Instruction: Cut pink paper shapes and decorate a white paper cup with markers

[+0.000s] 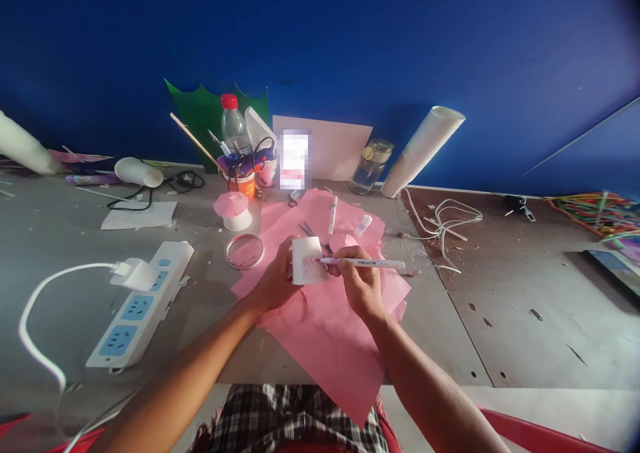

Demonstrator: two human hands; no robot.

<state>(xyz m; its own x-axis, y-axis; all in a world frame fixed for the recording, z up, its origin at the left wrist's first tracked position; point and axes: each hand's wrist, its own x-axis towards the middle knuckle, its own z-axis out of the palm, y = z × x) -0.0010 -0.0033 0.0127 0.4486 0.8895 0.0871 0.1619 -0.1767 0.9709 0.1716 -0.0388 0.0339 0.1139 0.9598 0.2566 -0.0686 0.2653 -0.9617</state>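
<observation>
My left hand [277, 281] is wrapped round a white paper cup [307, 260], holding it on its side above the pink paper sheets [330, 336]. My right hand [361, 283] pinches a white marker pen [365, 263], and the pen's tip touches the cup's wall where there is a pink mark. Just beyond the cup lie scissors [309, 229], a second pen [333, 215] and a small glue stick [363, 225] on the pink paper.
A white power strip [143, 303] with a plugged charger lies at left. Near it are a tape ring [245, 250], an upturned cup with a pink top [235, 211], a pot of tools [245, 173], a bottle [234, 126], a jar [371, 166], a leaning cup stack [424, 149], white cables [445, 223] and coloured straws [597, 213].
</observation>
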